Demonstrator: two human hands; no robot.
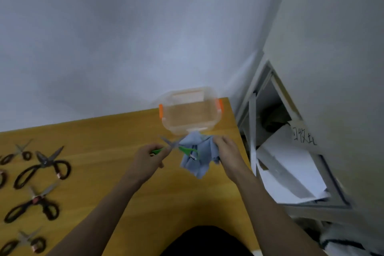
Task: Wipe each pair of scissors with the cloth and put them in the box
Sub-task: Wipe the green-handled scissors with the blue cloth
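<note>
Lower left of frame: several dark-handled scissors (pixel 44 164) lie spread on the wooden surface (pixel 124 131). At centre, the left hand (pixel 148 159) has its grip clamped on one handle of the open green scissors (pixel 175 145). Just right, the right hand (pixel 227 151) clutches the blue cloth (pixel 195 161) against the scissors. Beyond them stands the clear box (pixel 190 111), orange clips at its sides, near the surface's far edge.

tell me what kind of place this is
Probably an office or workroom corner: a wooden desk against a plain pale wall, with a grey bin full of waste paper beside it, handwritten characters on the surface above.
</note>
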